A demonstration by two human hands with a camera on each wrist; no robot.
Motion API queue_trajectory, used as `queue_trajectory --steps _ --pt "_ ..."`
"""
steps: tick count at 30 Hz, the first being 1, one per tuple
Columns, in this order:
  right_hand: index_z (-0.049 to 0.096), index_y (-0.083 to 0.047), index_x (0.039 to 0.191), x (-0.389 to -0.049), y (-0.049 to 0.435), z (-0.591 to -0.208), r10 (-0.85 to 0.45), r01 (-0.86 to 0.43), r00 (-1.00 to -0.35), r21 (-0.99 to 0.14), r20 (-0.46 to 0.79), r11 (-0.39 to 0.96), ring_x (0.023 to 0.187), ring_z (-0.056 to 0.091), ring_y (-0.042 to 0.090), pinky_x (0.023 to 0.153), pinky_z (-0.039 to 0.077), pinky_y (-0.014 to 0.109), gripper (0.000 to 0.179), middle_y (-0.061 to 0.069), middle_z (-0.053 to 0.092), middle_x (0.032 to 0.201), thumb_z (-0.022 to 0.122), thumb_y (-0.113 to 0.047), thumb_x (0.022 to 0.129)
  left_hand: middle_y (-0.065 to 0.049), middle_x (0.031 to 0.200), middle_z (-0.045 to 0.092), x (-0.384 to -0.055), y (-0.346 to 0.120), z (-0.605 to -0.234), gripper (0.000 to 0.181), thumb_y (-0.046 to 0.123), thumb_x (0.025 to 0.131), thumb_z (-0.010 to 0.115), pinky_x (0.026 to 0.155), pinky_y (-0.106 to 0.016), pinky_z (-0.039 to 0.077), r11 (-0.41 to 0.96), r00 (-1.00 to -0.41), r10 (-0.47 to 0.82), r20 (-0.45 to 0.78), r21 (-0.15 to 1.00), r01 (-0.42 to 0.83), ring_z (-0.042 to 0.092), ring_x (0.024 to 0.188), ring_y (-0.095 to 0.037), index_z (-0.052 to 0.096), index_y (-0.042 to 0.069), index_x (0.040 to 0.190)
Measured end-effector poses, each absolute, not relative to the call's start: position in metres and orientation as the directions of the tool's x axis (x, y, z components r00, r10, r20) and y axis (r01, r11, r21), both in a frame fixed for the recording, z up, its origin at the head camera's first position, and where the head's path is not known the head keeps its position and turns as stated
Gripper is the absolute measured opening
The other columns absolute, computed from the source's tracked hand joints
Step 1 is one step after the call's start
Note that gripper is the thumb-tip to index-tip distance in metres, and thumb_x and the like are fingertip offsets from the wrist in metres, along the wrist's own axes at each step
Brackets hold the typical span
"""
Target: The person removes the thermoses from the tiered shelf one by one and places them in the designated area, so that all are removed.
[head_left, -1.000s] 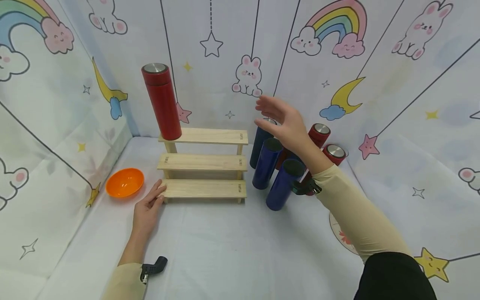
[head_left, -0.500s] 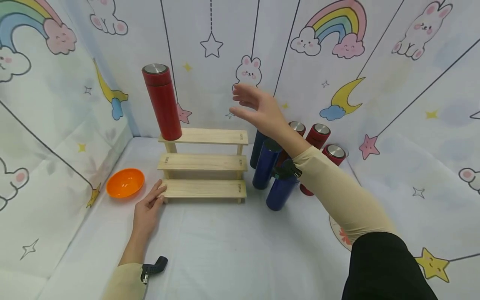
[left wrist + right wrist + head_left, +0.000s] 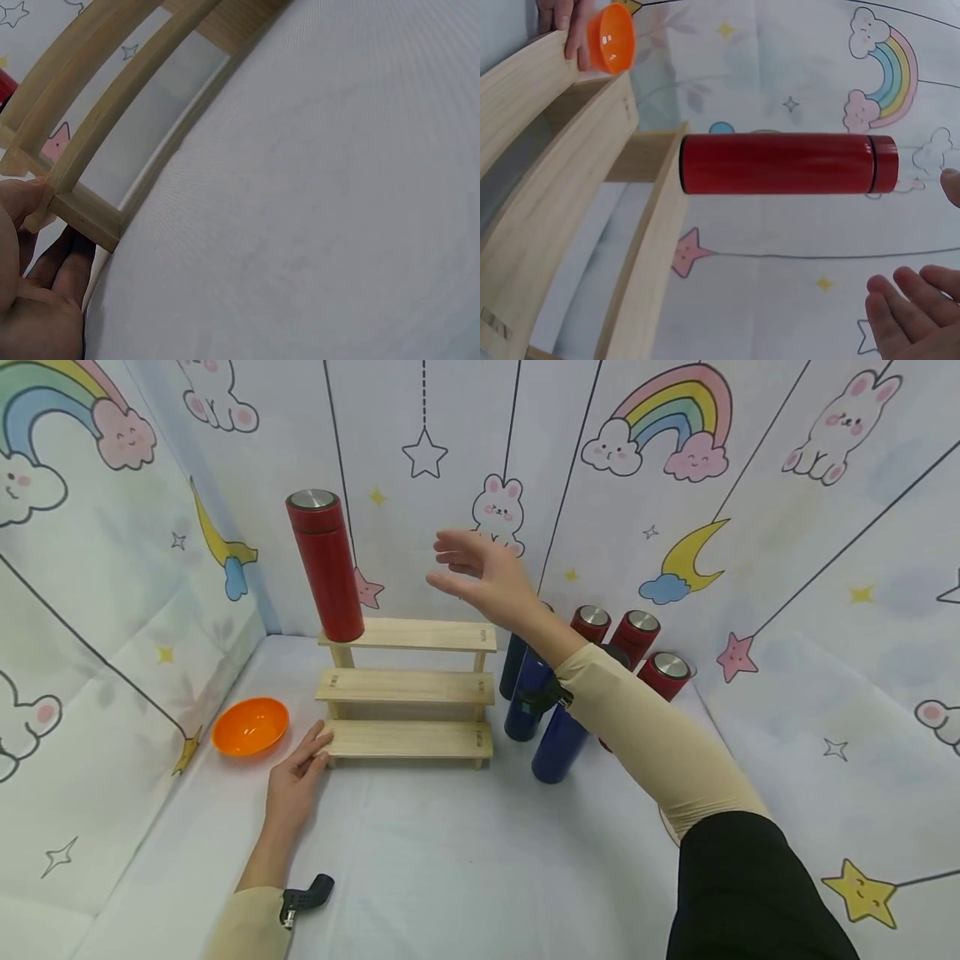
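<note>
A three-tier wooden stand [image 3: 408, 687] stands on the white cloth. My left hand [image 3: 294, 785] grips the left end of its lowest step; in the left wrist view, fingers [image 3: 71, 274] lie against the leg there. On the left end of the top step a red thermos flask [image 3: 327, 568] stands upright with a steel-topped lid. My right hand [image 3: 487, 572] is raised in the air right of this flask, apart from it, fingers spread from the thumb and holding nothing. Right of the stand, partly hidden by my right arm, are blue flasks [image 3: 558, 747] and red flasks [image 3: 633, 633].
An orange bowl [image 3: 251, 727] sits left of the stand, near my left hand. Cartoon-printed cloth [image 3: 420, 543] hangs behind and at both sides. A round patterned item shows barely from behind my right sleeve.
My right hand has moved left from above the group of flasks towards the red flask on the top step, staying empty. My left hand has kept its place on the stand.
</note>
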State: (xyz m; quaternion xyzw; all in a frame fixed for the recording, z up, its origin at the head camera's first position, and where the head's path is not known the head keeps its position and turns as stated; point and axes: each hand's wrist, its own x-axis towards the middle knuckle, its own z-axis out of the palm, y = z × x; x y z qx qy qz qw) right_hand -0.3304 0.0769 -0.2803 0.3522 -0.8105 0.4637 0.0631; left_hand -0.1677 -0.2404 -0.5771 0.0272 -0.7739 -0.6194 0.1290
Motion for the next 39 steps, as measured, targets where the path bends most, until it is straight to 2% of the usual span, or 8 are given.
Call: queue_trajectory --steps 7,13,20,30,34,39 --pt "0.055 -0.013 0.158 -0.34 0.046 -0.285 -0.53 -0.567 -0.779 -0.739 0.336 0.364 0.13 0.062 0.006 0.109 0.048 0.021 0.069 -0.003 0.065 0.147 0.08 -0.04 0.1 -0.002 0.167 0.048 -0.167 -0.241 -0.582 0.037 0.012 0.112 0.062 0.106 -0.008 0.041 0.216 -0.964 -0.21 0.165 0.969 0.119 0.039 0.156 -0.018 0.067 0.006 0.149" --pt "0.055 -0.012 0.159 -0.348 0.023 -0.29 -0.551 -0.553 -0.774 -0.757 0.312 0.349 0.131 0.062 0.008 0.11 0.046 0.019 0.07 -0.001 0.065 0.149 0.081 -0.038 0.099 -0.001 0.168 0.047 -0.165 -0.243 -0.584 0.038 0.012 0.113 0.061 0.106 -0.006 0.04 0.249 -0.963 -0.218 0.158 0.963 0.101 0.04 0.156 -0.02 0.066 0.008 0.15" --pt "0.056 -0.011 0.158 -0.361 -0.002 -0.291 -0.541 -0.542 -0.785 -0.757 0.301 0.366 0.129 0.064 0.01 0.108 0.051 0.024 0.073 0.001 0.066 0.149 0.084 -0.037 0.097 -0.002 0.167 0.047 -0.166 -0.244 -0.583 0.038 0.01 0.112 0.062 0.106 -0.006 0.04 0.231 -0.961 -0.215 0.173 0.965 0.123 0.04 0.156 -0.021 0.066 0.007 0.149" --pt "0.049 -0.012 0.162 -0.375 -0.033 -0.303 -0.538 -0.445 -0.82 -0.811 0.197 0.381 0.132 0.062 0.013 0.104 0.053 0.024 0.081 0.0 0.062 0.152 0.083 -0.043 0.096 -0.005 0.169 0.045 -0.171 -0.243 -0.586 0.038 0.007 0.112 0.06 0.106 -0.005 0.038 0.244 -0.963 -0.225 0.15 0.965 0.094 0.038 0.157 -0.023 0.065 0.004 0.15" --pt "0.047 -0.01 0.164 -0.377 -0.044 -0.309 -0.532 -0.408 -0.829 -0.837 0.171 0.366 0.133 0.062 0.016 0.103 0.053 0.022 0.083 0.002 0.062 0.151 0.084 -0.041 0.096 0.0 0.167 0.047 -0.171 -0.243 -0.585 0.038 0.011 0.112 0.062 0.106 -0.006 0.039 0.24 -0.961 -0.225 0.159 0.965 0.103 0.04 0.156 -0.019 0.067 0.009 0.149" --pt "0.049 -0.009 0.162 -0.379 -0.055 -0.318 -0.526 -0.38 -0.832 -0.871 0.176 0.31 0.128 0.064 0.016 0.099 0.055 0.021 0.079 0.003 0.065 0.145 0.085 -0.034 0.096 0.001 0.166 0.049 -0.171 -0.242 -0.582 0.037 0.012 0.112 0.063 0.107 -0.007 0.04 0.233 -0.962 -0.213 0.172 0.965 0.121 0.041 0.156 -0.017 0.068 0.008 0.148"
